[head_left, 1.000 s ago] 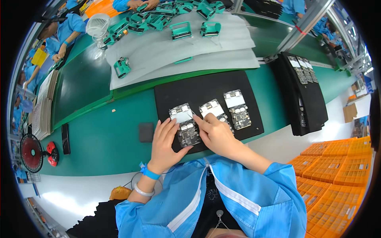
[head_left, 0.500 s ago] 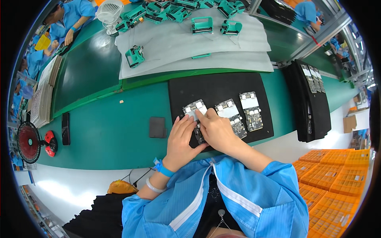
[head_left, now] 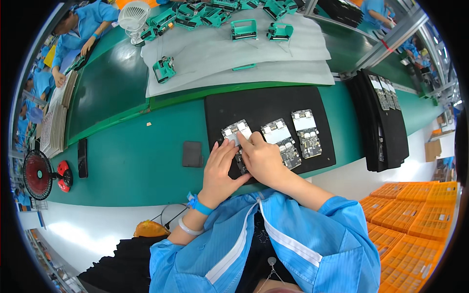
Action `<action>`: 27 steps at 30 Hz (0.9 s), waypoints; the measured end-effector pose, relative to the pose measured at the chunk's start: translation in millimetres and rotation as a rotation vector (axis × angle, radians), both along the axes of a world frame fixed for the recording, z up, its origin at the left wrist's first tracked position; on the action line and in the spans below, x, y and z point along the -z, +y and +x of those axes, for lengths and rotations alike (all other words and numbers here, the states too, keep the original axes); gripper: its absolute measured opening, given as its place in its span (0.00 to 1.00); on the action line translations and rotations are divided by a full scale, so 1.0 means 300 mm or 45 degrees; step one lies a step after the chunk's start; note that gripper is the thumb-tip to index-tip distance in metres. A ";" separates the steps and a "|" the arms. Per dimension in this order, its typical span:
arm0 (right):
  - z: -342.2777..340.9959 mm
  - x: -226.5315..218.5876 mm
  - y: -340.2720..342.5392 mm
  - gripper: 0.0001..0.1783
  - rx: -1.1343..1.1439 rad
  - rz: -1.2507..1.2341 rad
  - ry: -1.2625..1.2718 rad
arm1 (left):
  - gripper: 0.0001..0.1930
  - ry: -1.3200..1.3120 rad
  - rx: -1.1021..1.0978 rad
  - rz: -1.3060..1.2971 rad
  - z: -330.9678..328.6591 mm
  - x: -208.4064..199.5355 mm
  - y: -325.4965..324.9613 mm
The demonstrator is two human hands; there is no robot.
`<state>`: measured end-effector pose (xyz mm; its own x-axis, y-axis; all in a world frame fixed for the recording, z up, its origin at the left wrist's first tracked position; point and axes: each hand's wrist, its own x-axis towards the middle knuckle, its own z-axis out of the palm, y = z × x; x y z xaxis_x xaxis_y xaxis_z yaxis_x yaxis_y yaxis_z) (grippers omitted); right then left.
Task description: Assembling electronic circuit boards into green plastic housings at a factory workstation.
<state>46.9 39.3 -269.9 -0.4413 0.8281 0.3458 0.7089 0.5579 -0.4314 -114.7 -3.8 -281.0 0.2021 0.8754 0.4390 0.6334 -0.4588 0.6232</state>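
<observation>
Green worktop (head_left: 127, 176) stretches from phone (head_left: 83, 158) to black mat (head_left: 261, 101). Near the mat's front edge lies the leftmost circuit board (head_left: 234, 128), the left hand (head_left: 220, 170) spread along its left side; right hand's (head_left: 264, 158) index finger touches it, grip otherwise hidden: cannot tell.

Leftmost circuit board (head_left: 231, 135) part-hidden by right hand (head_left: 262, 155)
</observation>
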 end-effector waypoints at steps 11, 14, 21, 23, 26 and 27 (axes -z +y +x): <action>0.246 -0.158 0.094 0.18 0.390 0.058 0.122 | 0.37 0.045 0.066 -0.085 0.018 -0.063 -0.008; 0.590 -0.074 0.257 0.10 0.887 0.273 0.149 | 0.38 0.029 0.195 -0.206 -0.012 -0.097 0.020; 0.785 -0.021 0.473 0.11 0.726 0.355 -0.081 | 0.41 0.022 0.238 -0.225 -0.046 -0.192 0.092; 0.613 -0.151 0.553 0.10 0.478 0.315 0.252 | 0.37 0.107 -0.068 -0.093 -0.090 -0.202 0.101; 0.376 -0.270 0.676 0.10 0.211 0.279 0.480 | 0.31 0.269 -0.541 -0.131 -0.172 -0.154 0.086; 0.307 -0.288 0.722 0.10 0.133 0.377 0.509 | 0.31 0.274 -0.559 -0.119 -0.184 -0.136 0.071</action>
